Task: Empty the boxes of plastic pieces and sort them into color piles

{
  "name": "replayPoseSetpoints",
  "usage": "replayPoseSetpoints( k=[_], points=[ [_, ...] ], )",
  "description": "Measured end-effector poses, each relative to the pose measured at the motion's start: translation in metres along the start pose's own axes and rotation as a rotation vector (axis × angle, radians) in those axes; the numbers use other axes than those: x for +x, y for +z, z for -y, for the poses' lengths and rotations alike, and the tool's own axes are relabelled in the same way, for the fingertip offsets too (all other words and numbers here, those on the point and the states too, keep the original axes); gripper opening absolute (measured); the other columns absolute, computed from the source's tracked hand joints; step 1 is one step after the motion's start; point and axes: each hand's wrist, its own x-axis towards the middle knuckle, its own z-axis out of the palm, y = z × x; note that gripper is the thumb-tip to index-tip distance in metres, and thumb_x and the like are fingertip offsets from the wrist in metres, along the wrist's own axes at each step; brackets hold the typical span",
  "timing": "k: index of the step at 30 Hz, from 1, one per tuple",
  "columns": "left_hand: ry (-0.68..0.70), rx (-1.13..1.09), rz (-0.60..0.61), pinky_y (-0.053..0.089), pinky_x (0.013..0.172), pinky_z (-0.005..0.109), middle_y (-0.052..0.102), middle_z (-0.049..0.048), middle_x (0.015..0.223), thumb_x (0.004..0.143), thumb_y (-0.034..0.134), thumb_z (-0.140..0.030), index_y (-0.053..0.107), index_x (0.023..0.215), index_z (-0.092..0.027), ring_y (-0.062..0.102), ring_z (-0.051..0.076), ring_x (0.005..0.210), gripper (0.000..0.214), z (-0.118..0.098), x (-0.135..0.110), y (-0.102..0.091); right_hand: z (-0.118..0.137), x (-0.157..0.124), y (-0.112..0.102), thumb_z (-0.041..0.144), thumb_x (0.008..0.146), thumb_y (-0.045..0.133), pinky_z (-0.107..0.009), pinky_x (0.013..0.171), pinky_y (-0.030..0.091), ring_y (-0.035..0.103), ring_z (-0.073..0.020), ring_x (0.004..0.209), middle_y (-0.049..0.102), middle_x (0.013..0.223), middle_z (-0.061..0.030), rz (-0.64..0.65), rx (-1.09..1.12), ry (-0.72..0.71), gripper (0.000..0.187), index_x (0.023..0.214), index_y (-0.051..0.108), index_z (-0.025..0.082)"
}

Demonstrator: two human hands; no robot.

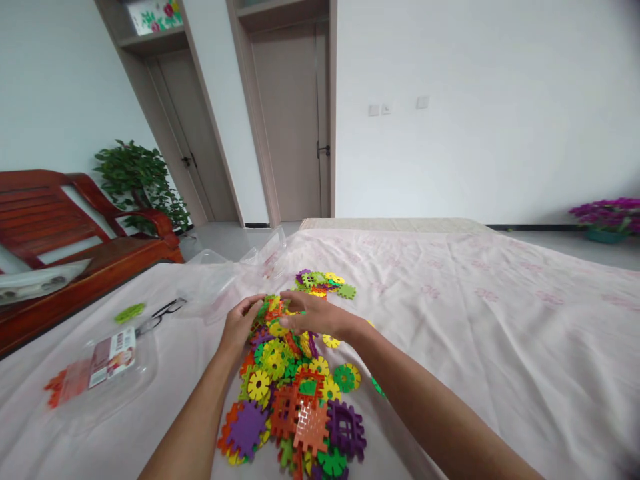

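A long heap of colourful plastic interlocking pieces [275, 360] lies on the cloth in front of me, with notched discs and toothed squares in yellow, green, orange and purple. At the heap's far left side, my left hand [243, 325] rests with curved fingers against the pieces. My right hand [317, 315] reaches across from the right, its thumb and fingers apart over the same part of the heap. Between the two hands are orange, yellow and green pieces, partly covered by the fingers. Beyond them sits a smaller cluster of pieces [317, 280].
Left of the heap lie a clear plastic container [145, 373] with a label, dark-framed glasses [163, 313] and a lime-green piece [130, 313]. Clear plastic packaging [210, 277] stands farther back. A wooden bench [100, 247] borders the cloth-covered surface [450, 320] on the left.
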Motion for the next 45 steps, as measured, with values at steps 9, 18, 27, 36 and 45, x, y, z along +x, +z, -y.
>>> replayPoseSetpoints(
  k=[9,18,27,36,45],
  points=[
    [0.030,0.231,0.121,0.038,0.108,0.041,0.068,0.0094,0.124,0.077,0.063,-0.060,0.070,0.112,-0.017,0.056,0.030,0.122,0.056,0.006,0.000,-0.014,-0.010,-0.082,0.004,0.064,0.046,0.086,-0.059,0.115,0.018,0.016,-0.0419,0.146,0.015,0.162,-0.0143,0.290,-0.561,-0.105,0.134,0.156,0.015,0.033],
    [0.070,0.270,0.051,0.040,0.104,0.039,0.069,0.0085,0.120,0.076,0.066,-0.052,0.070,0.109,-0.018,0.059,0.029,0.116,0.047,0.017,-0.001,-0.007,-0.040,-0.109,0.049,0.070,0.066,0.071,-0.057,0.109,0.029,0.031,-0.0400,0.140,0.023,0.159,-0.0150,0.126,-0.696,-0.318,0.107,0.154,0.021,0.034],
    [0.043,0.217,0.033,0.047,0.090,0.033,0.073,0.0055,0.103,0.073,0.067,-0.056,0.073,0.098,-0.018,0.064,0.026,0.099,0.046,0.019,-0.004,-0.004,-0.041,-0.065,0.045,0.043,0.071,0.074,-0.038,0.093,0.043,0.057,-0.0261,0.103,0.064,0.115,-0.0098,-0.109,-0.695,-0.304,0.067,0.131,0.053,0.021],
    [-0.093,0.032,0.072,0.050,0.073,0.031,0.073,0.0037,0.089,0.070,0.071,-0.057,0.067,0.103,-0.017,0.066,0.022,0.078,0.052,0.017,-0.005,-0.006,-0.023,-0.013,0.036,0.029,0.077,0.066,-0.032,0.088,0.044,0.058,-0.0228,0.102,0.065,0.110,-0.0078,-0.401,-0.684,-0.035,0.040,0.115,0.057,0.020],
    [-0.073,-0.130,0.094,0.048,0.094,0.035,0.070,0.0092,0.116,0.076,0.067,-0.055,0.068,0.108,-0.017,0.064,0.026,0.109,0.050,0.008,-0.005,-0.020,-0.001,-0.015,0.031,0.050,0.088,0.060,-0.044,0.104,0.034,0.046,-0.0286,0.124,0.055,0.133,-0.0125,-0.381,-0.767,-0.264,0.054,0.133,0.051,0.021]
  ],
)
